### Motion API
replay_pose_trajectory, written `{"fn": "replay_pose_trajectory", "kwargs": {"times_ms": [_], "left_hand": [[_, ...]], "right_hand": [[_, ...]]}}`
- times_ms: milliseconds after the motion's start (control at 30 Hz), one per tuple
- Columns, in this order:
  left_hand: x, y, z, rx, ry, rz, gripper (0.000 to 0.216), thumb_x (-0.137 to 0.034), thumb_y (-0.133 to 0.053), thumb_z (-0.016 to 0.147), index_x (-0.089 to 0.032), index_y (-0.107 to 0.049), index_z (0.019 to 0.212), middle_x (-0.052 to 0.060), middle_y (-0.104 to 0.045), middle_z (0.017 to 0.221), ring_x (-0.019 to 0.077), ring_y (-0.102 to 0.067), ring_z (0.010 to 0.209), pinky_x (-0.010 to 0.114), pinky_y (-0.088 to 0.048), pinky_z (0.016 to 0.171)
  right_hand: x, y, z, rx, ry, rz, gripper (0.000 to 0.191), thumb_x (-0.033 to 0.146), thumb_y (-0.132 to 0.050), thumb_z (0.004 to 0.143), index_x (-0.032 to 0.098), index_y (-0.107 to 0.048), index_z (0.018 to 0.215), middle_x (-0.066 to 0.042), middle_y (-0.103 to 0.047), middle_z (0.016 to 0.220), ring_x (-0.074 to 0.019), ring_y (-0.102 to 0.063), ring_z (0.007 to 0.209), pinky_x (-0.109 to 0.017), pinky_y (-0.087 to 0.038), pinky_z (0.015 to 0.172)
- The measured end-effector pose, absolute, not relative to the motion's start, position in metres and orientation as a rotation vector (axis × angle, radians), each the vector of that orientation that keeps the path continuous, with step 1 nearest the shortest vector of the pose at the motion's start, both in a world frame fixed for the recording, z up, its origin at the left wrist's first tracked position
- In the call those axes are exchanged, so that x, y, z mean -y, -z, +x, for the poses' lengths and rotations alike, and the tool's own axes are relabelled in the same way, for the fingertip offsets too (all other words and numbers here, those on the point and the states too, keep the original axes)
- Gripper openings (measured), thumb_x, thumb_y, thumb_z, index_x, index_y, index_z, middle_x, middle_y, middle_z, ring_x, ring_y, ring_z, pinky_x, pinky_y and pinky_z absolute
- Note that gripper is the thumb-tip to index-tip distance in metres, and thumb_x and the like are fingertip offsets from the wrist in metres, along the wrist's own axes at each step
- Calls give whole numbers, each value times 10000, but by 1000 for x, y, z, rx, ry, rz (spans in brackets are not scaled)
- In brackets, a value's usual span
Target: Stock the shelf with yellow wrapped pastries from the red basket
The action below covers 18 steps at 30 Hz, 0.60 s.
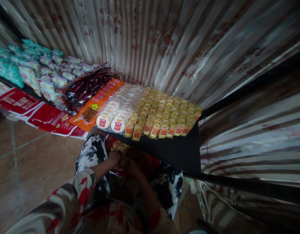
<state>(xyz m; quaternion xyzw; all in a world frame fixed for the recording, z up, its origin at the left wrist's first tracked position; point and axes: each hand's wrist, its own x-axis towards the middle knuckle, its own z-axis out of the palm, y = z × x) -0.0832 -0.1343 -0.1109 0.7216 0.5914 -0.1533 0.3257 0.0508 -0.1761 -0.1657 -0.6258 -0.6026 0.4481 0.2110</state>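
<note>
Low between my knees, my left hand [115, 156] reaches in beside several gold-wrapped packets [121, 146]. Close to its right is my right hand [130, 166], in deep shadow. Both hands are over a dark red package or box [150, 164] under the shelf's front edge. The fingers of both hands are lost in the dark, so I cannot see what they hold. Just above, on the black shelf [181, 151], stand rows of small yellow-wrapped snack packs [155, 129] and round white wrapped cakes or crackers [118, 124].
Further left on the shelf lie an orange snack bag [88, 113], dark red packets [87, 87], white packets [47, 89] and teal packets [14, 73]. Red printed cartons [47, 117] sit below. A striped curtain [145, 42] hangs behind, and a black bar [249, 187] runs right. Tiled floor [40, 169] shows left.
</note>
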Motion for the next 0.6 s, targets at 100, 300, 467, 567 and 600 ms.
{"fn": "replay_pose_trajectory", "kwargs": {"times_ms": [100, 300, 467, 567, 600], "left_hand": [[138, 97, -84, -1520, 398, 1981, 336, -256, -652, 687, -171, -614, 1009, 154, -592, 1096, 304, -531, 1059, 364, -429, 852], [160, 67, -93, -1321, 102, 2213, 422, -143, -514, 732, -174, -499, 1153, 96, -565, 1123, 220, -506, 1073, 324, -389, 932], [170, 53, -98, -1202, -308, 2184, 505, -120, -522, 719, -181, -441, 1213, 88, -520, 1185, 213, -455, 1132, 353, -370, 976], [172, 42, -99, -1183, -457, 2078, 569, -138, -551, 711, -202, -401, 1256, 85, -485, 1237, 211, -436, 1160, 363, -353, 1003], [173, 38, -99, -1176, -482, 2047, 580, -140, -557, 707, -209, -399, 1261, 81, -482, 1243, 210, -435, 1163, 365, -348, 1009]], "right_hand": [[171, 161, 54, 1618, -1239, -1771, 236, 169, -487, 745, 189, -663, 901, -75, -701, 904, -184, -644, 823, -300, -466, 767], [170, 127, 66, 1438, -1297, -1719, 282, 268, -495, 776, 193, -652, 998, -83, -658, 1074, -213, -585, 1022, -368, -415, 904], [180, 90, 84, 1379, -1427, -1496, 300, 326, -520, 748, 191, -670, 969, -63, -678, 1028, -212, -605, 976, -375, -409, 923], [187, 71, 94, 1286, -1356, -1507, 308, 380, -563, 723, 194, -681, 939, -72, -678, 1021, -229, -594, 995, -394, -388, 948], [189, 65, 97, 1257, -1341, -1503, 315, 401, -575, 717, 196, -684, 930, -73, -678, 1021, -234, -591, 999, -397, -386, 950]]}}
